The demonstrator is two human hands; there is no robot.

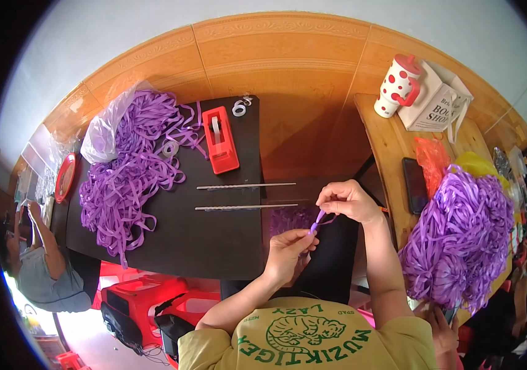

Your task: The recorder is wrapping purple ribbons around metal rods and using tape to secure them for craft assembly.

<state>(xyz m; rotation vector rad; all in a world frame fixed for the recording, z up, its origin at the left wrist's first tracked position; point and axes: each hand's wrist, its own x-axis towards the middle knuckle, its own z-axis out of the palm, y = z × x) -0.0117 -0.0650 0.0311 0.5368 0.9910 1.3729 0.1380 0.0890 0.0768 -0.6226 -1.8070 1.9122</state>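
In front of my body, over my lap, a short length of purple ribbon (pixel 316 226) is stretched between my two hands. My left hand (pixel 289 251) pinches its lower end. Above and to the right, my right hand (pixel 351 202) grips the upper end between thumb and fingertips, and a thin loop of the ribbon stands out beside it. Two thin metal rods (pixel 248 185), one being the lower rod (pixel 245 207), lie level on the black table (pixel 214 243) with their right ends past its edge. More purple ribbon (pixel 124 194) is heaped on that table's left side.
A red tape dispenser (pixel 221 140) and tape rolls (pixel 238 109) sit at the back of the black table. On the wooden table at right are a phone (pixel 414 185), a dotted tumbler (pixel 398 86), a paper bag (pixel 431 102) and a large ribbon bundle (pixel 461 240). Other people sit at both sides.
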